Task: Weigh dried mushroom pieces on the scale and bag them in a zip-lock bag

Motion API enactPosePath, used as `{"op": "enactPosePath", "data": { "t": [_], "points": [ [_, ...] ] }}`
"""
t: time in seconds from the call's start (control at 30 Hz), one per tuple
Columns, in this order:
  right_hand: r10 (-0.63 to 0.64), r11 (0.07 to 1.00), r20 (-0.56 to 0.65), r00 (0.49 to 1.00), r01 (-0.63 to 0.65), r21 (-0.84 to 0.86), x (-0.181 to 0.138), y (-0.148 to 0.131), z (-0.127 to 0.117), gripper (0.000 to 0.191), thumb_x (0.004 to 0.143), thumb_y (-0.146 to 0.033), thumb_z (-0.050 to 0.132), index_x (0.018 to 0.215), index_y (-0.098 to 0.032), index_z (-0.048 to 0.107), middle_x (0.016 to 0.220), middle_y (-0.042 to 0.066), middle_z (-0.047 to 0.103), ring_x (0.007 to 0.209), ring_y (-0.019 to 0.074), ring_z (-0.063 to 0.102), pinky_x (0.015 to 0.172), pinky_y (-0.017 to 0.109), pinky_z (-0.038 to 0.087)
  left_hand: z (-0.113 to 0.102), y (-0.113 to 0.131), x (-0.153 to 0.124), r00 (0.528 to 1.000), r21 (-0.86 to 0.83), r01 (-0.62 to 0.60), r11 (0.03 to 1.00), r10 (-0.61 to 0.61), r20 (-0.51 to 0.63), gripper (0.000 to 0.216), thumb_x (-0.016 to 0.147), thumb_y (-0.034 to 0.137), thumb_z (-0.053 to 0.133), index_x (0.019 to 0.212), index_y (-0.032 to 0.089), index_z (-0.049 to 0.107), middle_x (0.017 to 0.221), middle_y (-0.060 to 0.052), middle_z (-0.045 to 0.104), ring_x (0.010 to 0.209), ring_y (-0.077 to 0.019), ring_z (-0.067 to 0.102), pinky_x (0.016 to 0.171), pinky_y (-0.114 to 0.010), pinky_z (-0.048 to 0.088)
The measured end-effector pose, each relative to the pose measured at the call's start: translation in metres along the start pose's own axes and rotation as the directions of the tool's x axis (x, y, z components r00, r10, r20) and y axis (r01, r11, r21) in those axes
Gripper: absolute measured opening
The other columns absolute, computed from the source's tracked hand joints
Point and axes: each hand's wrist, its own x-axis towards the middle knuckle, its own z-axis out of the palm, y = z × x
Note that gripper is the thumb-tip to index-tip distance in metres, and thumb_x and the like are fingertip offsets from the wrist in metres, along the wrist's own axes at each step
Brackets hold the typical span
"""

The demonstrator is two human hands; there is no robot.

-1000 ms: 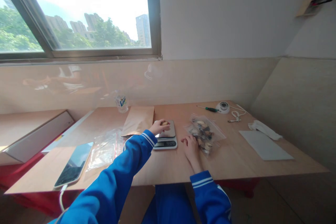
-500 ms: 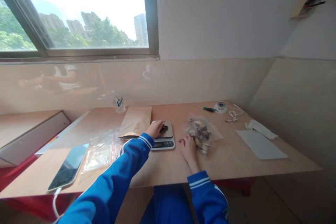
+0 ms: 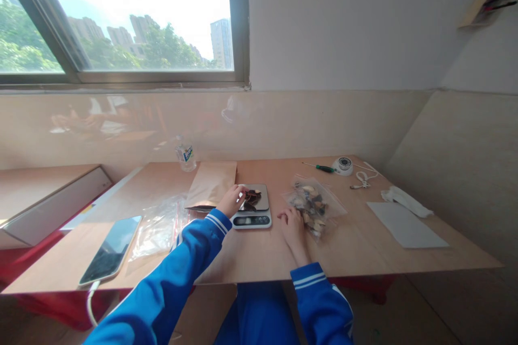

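Observation:
My left hand (image 3: 231,200) is at the left edge of a kitchen scale (image 3: 253,221), its fingertips beside a small heap of dark dried pieces (image 3: 252,200) on the metal pan. Thumb and fingers look slightly apart, and I see nothing held between them. The scale's display is lit, but its digits are too small to read. My right hand (image 3: 292,226) rests on the table with curled fingers, right of the scale. Close by it are clear zip bags (image 3: 313,202) of mixed dried pieces. A brown paper pouch (image 3: 212,183) lies left of the scale.
Clear empty bags (image 3: 157,229) and a phone (image 3: 111,250) with a white cable lie on the left. A plastic bottle (image 3: 186,157) stands at the back. On the right are a screwdriver (image 3: 324,168), a dome camera (image 3: 343,166), a white sheet (image 3: 404,225) and a folded white cloth (image 3: 406,201).
My left hand has drawn back leftward from the heap on the scale, so more of the dark pieces show. My right hand stays in place. The view has shifted slightly.

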Motion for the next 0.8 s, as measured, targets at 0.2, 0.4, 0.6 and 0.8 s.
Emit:
{"op": "enactPosePath", "data": {
  "t": [0.2,0.4,0.6,0.8],
  "points": [
    [0.006,1.000,0.000,1.000,-0.006,0.001,0.000,0.001,0.001,0.028,0.080,-0.012,0.039,0.071,-0.020,0.064,0.085,0.005,0.060,0.081,0.0202,0.050,0.076,0.032,0.035,0.014,-0.004,-0.001,0.997,0.094,-0.055,0.994,0.049,0.060,0.036,0.085,0.031,0.050,0.117,0.017,0.055,0.104,-0.010,0.051,0.099,-0.0217,0.053,0.093,-0.040,0.043],
    [0.005,1.000,-0.012,1.000,-0.005,0.015,0.000,-0.001,0.000,0.028,0.080,-0.012,0.038,0.071,-0.020,0.064,0.085,0.006,0.061,0.081,0.0203,0.051,0.075,0.033,0.035,0.027,0.003,0.010,0.997,0.173,-0.063,0.983,0.056,0.046,0.034,0.085,0.026,0.049,0.119,0.019,0.055,0.106,-0.010,0.052,0.100,-0.0221,0.053,0.092,-0.042,0.044],
    [0.001,0.999,-0.016,1.000,0.000,0.037,0.000,-0.004,-0.003,0.029,0.080,-0.011,0.037,0.070,-0.020,0.063,0.083,0.006,0.060,0.080,0.0209,0.051,0.075,0.033,0.036,0.023,0.006,0.010,0.994,0.241,-0.096,0.966,0.081,0.071,0.032,0.084,0.014,0.045,0.113,0.019,0.057,0.110,-0.011,0.052,0.104,-0.0228,0.050,0.093,-0.042,0.044],
    [0.011,0.999,-0.005,1.000,-0.011,0.041,0.000,-0.007,-0.007,0.030,0.079,-0.010,0.036,0.069,-0.020,0.063,0.084,0.006,0.061,0.081,0.0213,0.051,0.076,0.033,0.037,0.017,0.008,0.012,0.998,0.202,-0.059,0.978,0.054,0.028,0.041,0.081,0.005,0.038,0.120,0.013,0.046,0.114,-0.013,0.052,0.109,-0.0219,0.050,0.096,-0.041,0.042]
  ]
}}
